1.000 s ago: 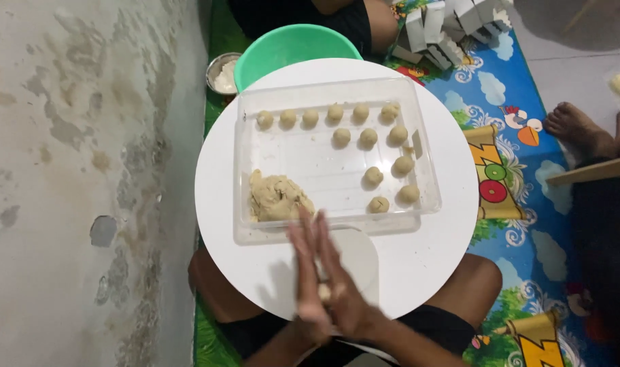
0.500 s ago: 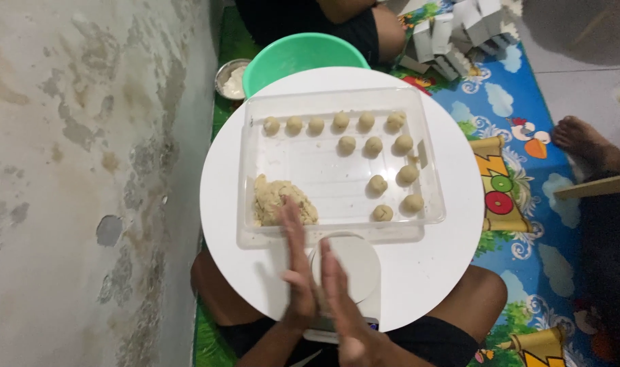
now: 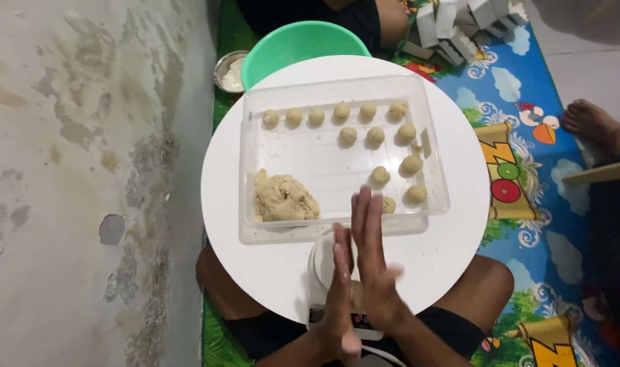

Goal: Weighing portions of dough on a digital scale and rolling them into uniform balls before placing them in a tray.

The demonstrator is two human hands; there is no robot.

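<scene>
Head view: stained concrete wall on the left, bright cartoon floor mat (image 3: 527, 224) on the right, round white table (image 3: 453, 231) over the person's lap. Clear plastic tray (image 3: 310, 160) on it holds a dough lump (image 3: 285, 197) at its near-left corner and rolled dough balls (image 3: 374, 136) along the far and right sides. Left hand (image 3: 338, 299) and right hand (image 3: 374, 261) pressed palm to palm, fingers straight and together, above a white kitchen scale (image 3: 320, 272). Probably dough between the palms; hidden. Green bowl (image 3: 296, 44) beyond the table.
</scene>
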